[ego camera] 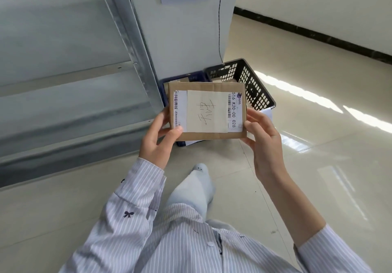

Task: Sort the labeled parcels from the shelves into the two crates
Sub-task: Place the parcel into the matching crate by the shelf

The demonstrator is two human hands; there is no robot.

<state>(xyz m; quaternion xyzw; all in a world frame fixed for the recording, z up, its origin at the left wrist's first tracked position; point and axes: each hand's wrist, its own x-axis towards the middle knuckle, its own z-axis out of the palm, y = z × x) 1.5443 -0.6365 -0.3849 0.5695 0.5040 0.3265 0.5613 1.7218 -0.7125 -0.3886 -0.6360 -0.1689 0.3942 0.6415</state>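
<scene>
Held parcel (pixel 212 87) label-up in the air above blue crate (pixel 192 77), beside black crate (pixel 252 86), likely to read the handwritten label (pixel 206 111). Clamped fingers (pixel 177 133) of left hand (pixel 158 143) and right hand (pixel 263 143) on its side edges, leaving the writing uncovered.

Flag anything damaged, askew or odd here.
Nothing looks damaged or spilled. One oddity: on the flat brown cardboard parcel held between the left hand and right hand, a handwritten white paper slip covers the middle of its printed shipping label.
</scene>
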